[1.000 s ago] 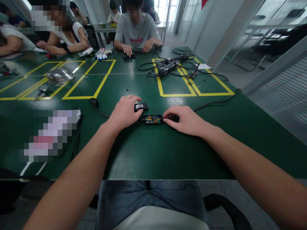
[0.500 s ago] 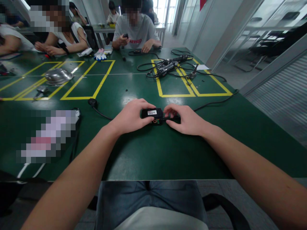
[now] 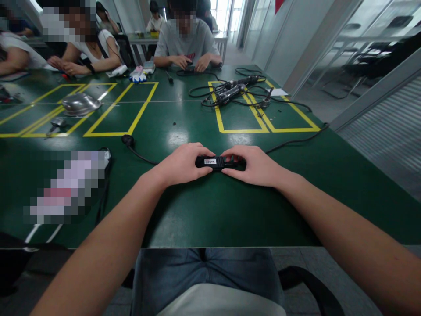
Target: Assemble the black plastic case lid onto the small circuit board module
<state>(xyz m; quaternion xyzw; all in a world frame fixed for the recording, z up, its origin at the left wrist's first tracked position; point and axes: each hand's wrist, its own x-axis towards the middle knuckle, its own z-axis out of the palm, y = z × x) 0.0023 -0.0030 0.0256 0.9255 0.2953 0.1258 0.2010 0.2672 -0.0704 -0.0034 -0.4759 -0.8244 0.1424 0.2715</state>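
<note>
A small black box (image 3: 213,162) with a white label on its lid lies on the green table (image 3: 210,206) in front of me. My left hand (image 3: 182,164) grips its left end, fingers curled over the lid. My right hand (image 3: 255,166) closes on its right end, where a black cable (image 3: 296,141) leaves toward the right. The lid covers the box; the circuit board inside is hidden.
Yellow tape rectangles (image 3: 118,109) mark the table. Electric screwdrivers with tangled cables (image 3: 230,92) lie at the back right, a silver metal part (image 3: 80,104) at the back left, a black plug and cord (image 3: 128,141) near my left arm. Several people sit at the far side.
My left hand carried the black lid from beside the open box onto it and pressed it down; the circuit board is now covered. Both hands closed in on the box.
</note>
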